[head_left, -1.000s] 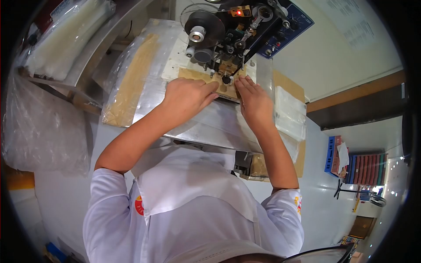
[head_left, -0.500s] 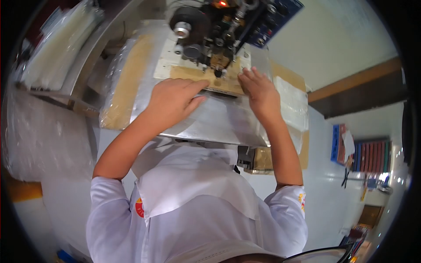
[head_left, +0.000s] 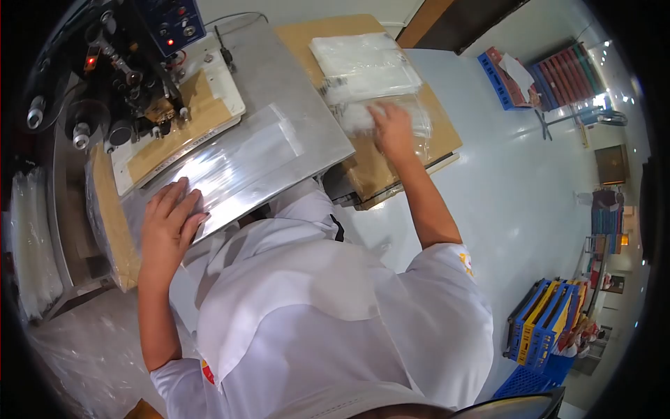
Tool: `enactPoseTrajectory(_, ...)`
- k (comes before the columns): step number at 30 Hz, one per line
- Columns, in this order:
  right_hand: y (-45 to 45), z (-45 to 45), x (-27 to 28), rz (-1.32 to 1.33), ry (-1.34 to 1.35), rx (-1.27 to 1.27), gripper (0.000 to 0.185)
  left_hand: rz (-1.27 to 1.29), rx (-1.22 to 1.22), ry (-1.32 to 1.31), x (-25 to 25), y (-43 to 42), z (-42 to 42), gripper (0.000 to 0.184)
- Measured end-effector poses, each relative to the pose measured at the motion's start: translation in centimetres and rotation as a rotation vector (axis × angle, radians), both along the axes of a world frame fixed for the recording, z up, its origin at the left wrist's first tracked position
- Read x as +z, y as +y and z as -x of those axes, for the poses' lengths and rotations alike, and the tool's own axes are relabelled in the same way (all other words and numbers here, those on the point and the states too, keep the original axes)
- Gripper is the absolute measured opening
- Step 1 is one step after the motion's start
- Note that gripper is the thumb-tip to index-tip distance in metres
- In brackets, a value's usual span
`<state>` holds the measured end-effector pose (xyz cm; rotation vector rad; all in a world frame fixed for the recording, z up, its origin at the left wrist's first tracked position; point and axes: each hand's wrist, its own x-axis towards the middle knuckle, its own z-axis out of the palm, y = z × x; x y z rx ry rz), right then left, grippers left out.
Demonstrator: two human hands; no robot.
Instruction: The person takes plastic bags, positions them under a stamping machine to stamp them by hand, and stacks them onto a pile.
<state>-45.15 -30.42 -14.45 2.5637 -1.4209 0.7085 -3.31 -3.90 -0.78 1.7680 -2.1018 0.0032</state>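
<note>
My left hand point(head_left: 169, 218) lies palm down at the front edge of the metal table point(head_left: 307, 105), its fingers spread and nothing gripped. Beside its fingertips, a clear plastic bag point(head_left: 279, 133) appears to lie flat on the metal, hard to make out in the glare. My right hand point(head_left: 395, 134) is over clear plastic bags point(head_left: 363, 63) stacked on brown cardboard point(head_left: 373, 167). Its fingers are slightly blurred and apart, at the loose near end of the bags; whether they press on the plastic is unclear.
A dark machine point(head_left: 132, 77) with a lit red indicator stands at the left above a white plate point(head_left: 234, 105) partly covered in brown board. Its blue control panel point(head_left: 167, 24) is behind. More plastic bags point(head_left: 35, 237) are at far left. Binders point(head_left: 569, 77) and blue-yellow files point(head_left: 541, 321) stand at right.
The view has swung to the right, so the machine now appears at left. Both hands have left the machine's plate: the right to the bags, the left to the table's front edge.
</note>
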Motion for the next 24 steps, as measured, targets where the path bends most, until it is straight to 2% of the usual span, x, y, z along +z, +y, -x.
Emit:
enactPoseTrajectory(2, 0.8, 0.4, -3.2, -0.194, 0.013, 0.05, 0.037, -0.008, -0.012, -0.004, 0.5, -0.2, 0.2, 0.031)
enactPoseTrajectory(5, 0.8, 0.2, -3.6, -0.167, -0.011, 0.024, 0.04, -0.018, -0.003, -0.059, 1.0, -0.2, 0.5, 0.024)
enactPoseTrajectory(6, 1.0, -0.3, -3.1, -0.069, -0.069, 0.024, 0.04, 0.003, -0.004, -0.069, 0.8, -0.3, 0.6, 0.022)
enactPoseTrajectory(8, 1.5, -2.0, 0.1, 0.134, -0.179, 0.02, 0.04, 0.028, -0.029, -0.041, 0.9, -0.6, 0.9, 0.018)
enactPoseTrajectory(11, 3.2, -6.1, 7.1, 0.145, -0.56, 0.113, 0.044, -0.018, -0.088, 0.07, 1.4, -1.3, 1.2, 0.012)
enactPoseTrajectory(13, 6.5, -9.0, 12.6, -0.163, -0.845, 0.362, 0.047, -0.094, -0.097, 0.142, 2.2, -1.7, 0.9, 0.011)
enactPoseTrajectory(15, 10.1, -12.3, 16.6, -0.144, -0.687, 0.641, 0.043, 0.047, -0.129, 0.013, 3.4, -1.7, 1.7, 0.016)
enactPoseTrajectory(16, 11.9, -14.3, 17.6, -0.058, -0.558, 0.68, 0.039, 0.115, -0.139, -0.052, 4.1, -1.5, 2.4, 0.018)
enactPoseTrajectory(18, 14.2, -17.2, 17.8, -0.049, -0.419, 0.758, 0.031, 0.187, -0.157, -0.064, 6.6, -0.7, 4.2, 0.023)
enactPoseTrajectory(20, 15.4, -18.9, 17.0, -0.204, -0.393, 0.824, 0.025, 0.332, -0.151, -0.101, 8.3, 0.1, 4.4, 0.024)
enactPoseTrajectory(23, 15.8, -19.0, 19.3, -0.09, -0.558, 0.811, 0.014, 0.367, 0.265, 0.897, 8.7, 2.6, 4.4, 0.017)
enactPoseTrajectory(24, 16.1, -18.8, 19.7, -0.147, -0.653, 0.822, 0.013, 0.32, 0.144, 0.913, 8.0, 3.5, 2.5, 0.014)
